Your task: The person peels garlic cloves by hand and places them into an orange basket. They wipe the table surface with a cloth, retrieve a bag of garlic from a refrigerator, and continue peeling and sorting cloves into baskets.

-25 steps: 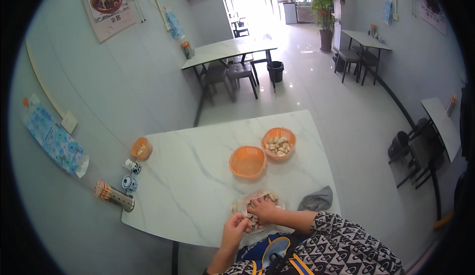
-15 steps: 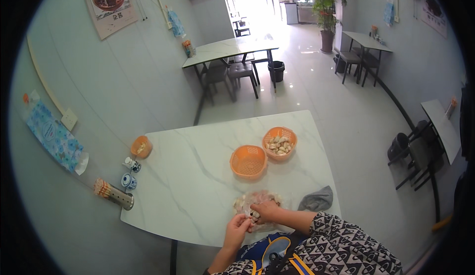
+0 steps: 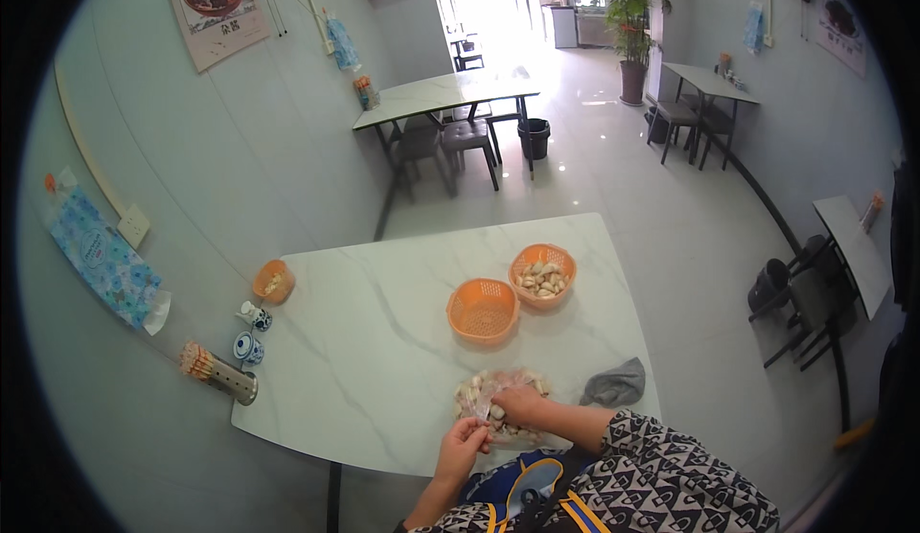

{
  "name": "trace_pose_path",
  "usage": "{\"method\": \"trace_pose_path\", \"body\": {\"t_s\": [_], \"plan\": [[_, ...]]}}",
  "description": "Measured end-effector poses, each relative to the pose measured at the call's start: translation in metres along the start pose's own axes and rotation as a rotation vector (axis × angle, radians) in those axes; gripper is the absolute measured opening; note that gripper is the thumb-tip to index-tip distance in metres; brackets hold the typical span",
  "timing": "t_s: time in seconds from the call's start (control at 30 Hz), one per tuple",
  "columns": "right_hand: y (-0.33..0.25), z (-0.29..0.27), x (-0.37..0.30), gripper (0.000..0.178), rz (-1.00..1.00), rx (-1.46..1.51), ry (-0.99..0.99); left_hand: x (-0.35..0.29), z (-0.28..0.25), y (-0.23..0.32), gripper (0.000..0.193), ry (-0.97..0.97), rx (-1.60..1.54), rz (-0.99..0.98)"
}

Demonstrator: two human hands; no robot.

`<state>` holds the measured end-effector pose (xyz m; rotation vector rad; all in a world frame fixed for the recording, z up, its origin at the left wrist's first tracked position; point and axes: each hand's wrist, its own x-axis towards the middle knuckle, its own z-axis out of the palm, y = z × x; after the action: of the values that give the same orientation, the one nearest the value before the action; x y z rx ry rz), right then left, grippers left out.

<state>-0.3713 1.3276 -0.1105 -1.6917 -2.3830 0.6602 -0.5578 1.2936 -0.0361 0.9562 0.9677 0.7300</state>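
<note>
At the table's near edge lies a clear plastic bag (image 3: pixel 471 394) full of pale garlic cloves (image 3: pixel 500 429). My left hand (image 3: pixel 462 445) pinches the near left edge of the bag's mouth. Over the bag, my right hand (image 3: pixel 523 406) has its fingers curled down at the opening among the cloves; the fingertips and anything between them are hidden. Beyond the bag sits an orange plastic basket (image 3: pixel 482 312) with nothing in it. Touching it on the far right is a second orange basket (image 3: pixel 543 253), which holds several garlic cloves (image 3: pixel 542 280).
A crumpled grey cloth (image 3: pixel 615 384) lies right of the bag on the white marbled table (image 3: pixel 374 341). Along the left edge stand an orange bowl (image 3: pixel 274 282) with pale bits, two blue-and-white jars (image 3: pixel 248 347) and a metal holder (image 3: pixel 233 380) of chopsticks. More tables and stools stand beyond.
My right hand has lifted and shifted slightly back within the bag's mouth, and more cloves show below it. The left hand keeps its pinch. The baskets and cloth stay put.
</note>
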Motion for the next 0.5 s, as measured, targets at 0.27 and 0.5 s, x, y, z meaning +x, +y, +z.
{"method": "trace_pose_path", "body": {"t_s": [0.27, 0.5], "plan": [[0.014, 0.005, 0.003, 0.046, 0.033, 0.154, 0.013, 0.005, -0.011, -0.002, 0.016, -0.028, -0.003, -0.02], [0.007, 0.005, 0.01, 0.047, 0.073, 0.02, 0.04, 0.011, -0.013, 0.002, 0.015, -0.062, 0.019, -0.092]]}}
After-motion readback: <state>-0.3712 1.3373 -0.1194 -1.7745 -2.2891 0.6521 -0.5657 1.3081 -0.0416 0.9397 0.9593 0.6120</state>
